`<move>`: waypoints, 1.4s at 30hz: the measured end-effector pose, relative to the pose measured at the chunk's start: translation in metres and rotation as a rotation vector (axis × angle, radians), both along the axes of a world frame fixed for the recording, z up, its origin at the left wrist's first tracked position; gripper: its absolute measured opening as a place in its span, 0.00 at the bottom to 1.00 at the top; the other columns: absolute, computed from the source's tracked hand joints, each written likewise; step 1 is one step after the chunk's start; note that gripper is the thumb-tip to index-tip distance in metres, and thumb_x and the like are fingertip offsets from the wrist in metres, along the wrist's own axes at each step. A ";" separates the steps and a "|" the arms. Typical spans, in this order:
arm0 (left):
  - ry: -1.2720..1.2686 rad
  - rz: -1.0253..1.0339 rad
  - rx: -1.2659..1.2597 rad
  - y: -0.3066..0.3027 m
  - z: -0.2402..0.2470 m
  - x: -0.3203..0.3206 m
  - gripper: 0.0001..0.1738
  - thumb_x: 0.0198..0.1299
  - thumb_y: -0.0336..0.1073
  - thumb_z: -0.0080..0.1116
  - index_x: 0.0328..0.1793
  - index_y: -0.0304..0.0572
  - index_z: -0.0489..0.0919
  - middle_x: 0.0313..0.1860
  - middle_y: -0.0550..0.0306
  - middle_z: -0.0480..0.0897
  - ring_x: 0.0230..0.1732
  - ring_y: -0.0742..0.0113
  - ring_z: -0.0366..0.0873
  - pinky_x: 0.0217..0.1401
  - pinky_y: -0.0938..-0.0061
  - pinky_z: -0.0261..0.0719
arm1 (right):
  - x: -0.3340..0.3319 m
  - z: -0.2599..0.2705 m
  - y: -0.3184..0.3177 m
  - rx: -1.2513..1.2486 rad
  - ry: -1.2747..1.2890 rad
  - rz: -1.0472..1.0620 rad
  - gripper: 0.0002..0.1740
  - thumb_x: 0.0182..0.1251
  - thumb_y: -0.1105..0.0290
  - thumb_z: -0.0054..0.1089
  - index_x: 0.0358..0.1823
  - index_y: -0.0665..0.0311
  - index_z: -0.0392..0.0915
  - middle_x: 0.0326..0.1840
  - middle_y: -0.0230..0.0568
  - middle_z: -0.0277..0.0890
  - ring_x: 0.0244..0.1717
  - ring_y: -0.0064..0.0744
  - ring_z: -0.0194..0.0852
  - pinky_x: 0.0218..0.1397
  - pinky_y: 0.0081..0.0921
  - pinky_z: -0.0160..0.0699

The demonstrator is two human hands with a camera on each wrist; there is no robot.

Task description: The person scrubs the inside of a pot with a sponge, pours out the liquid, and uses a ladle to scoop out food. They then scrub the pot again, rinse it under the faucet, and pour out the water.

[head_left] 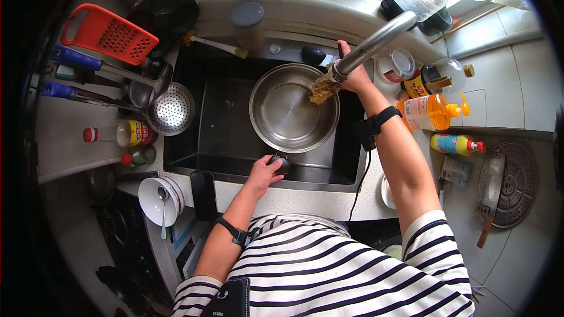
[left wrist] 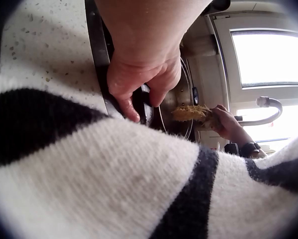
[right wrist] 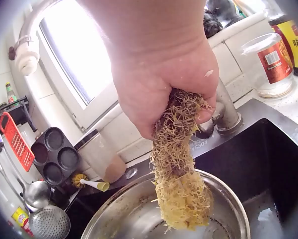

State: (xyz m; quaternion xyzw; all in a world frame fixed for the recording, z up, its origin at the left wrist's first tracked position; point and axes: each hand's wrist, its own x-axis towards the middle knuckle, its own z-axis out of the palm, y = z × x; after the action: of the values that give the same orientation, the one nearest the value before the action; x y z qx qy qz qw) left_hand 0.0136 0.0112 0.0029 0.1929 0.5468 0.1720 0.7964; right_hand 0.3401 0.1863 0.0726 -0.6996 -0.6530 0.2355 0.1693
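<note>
A round steel pan (head_left: 285,108) sits tilted over the dark sink (head_left: 217,97), its inside facing up. My left hand (head_left: 262,175) grips the pan's short black handle (head_left: 282,166) at the sink's front edge; in the left wrist view, thumb and fingers (left wrist: 164,89) curl round it. My right hand (right wrist: 164,84) holds a shaggy, brown-yellow loofah scrubber (right wrist: 181,169) by its upper end, with the lower end hanging over the pan's inside. In the head view the metal faucet (head_left: 376,44) partly covers the right hand.
Right of the sink stand an orange pump bottle (head_left: 420,114), a yellow bottle (head_left: 455,144) and a jar (head_left: 396,64). At left are a red grater (head_left: 111,32), a skimmer (head_left: 171,108) and stacked bowls (head_left: 151,202). A brush (head_left: 220,46) lies along the sink's back edge.
</note>
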 end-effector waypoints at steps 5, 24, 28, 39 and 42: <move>0.010 -0.021 0.006 0.000 0.000 -0.001 0.13 0.67 0.38 0.56 0.55 0.43 0.75 0.46 0.59 0.82 0.45 0.65 0.83 0.46 0.73 0.81 | 0.004 -0.007 0.002 0.021 0.007 0.001 0.54 0.48 0.67 0.72 0.75 0.66 0.48 0.72 0.62 0.58 0.73 0.56 0.57 0.73 0.37 0.56; 0.014 -0.013 0.002 0.000 0.001 0.000 0.13 0.68 0.37 0.56 0.55 0.43 0.75 0.46 0.59 0.82 0.44 0.66 0.83 0.45 0.74 0.82 | 0.001 -0.001 0.000 0.038 0.045 0.022 0.48 0.51 0.70 0.66 0.73 0.64 0.50 0.69 0.63 0.60 0.70 0.59 0.60 0.71 0.39 0.57; 0.009 -0.012 0.001 0.000 0.001 0.000 0.13 0.68 0.37 0.56 0.55 0.43 0.75 0.46 0.59 0.82 0.44 0.67 0.83 0.45 0.74 0.82 | 0.001 0.000 0.000 0.038 0.057 0.019 0.48 0.51 0.69 0.66 0.73 0.65 0.50 0.69 0.64 0.60 0.71 0.59 0.59 0.72 0.39 0.56; 0.011 -0.008 0.004 0.000 0.000 0.000 0.12 0.67 0.37 0.56 0.54 0.42 0.75 0.45 0.59 0.82 0.44 0.68 0.83 0.44 0.75 0.82 | 0.002 -0.001 0.000 0.023 0.042 0.017 0.48 0.51 0.70 0.66 0.73 0.64 0.50 0.70 0.63 0.59 0.72 0.59 0.58 0.72 0.39 0.56; 0.015 -0.011 0.002 0.000 0.000 0.000 0.12 0.67 0.37 0.56 0.54 0.42 0.75 0.45 0.59 0.83 0.43 0.68 0.83 0.44 0.75 0.83 | 0.002 -0.001 0.000 0.026 0.043 0.018 0.48 0.51 0.70 0.66 0.73 0.64 0.50 0.70 0.63 0.59 0.71 0.60 0.58 0.72 0.40 0.57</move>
State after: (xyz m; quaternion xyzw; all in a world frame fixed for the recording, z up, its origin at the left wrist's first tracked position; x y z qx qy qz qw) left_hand 0.0140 0.0114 0.0030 0.1978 0.5514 0.1667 0.7932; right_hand 0.3416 0.1863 0.0717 -0.6863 -0.6584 0.2433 0.1903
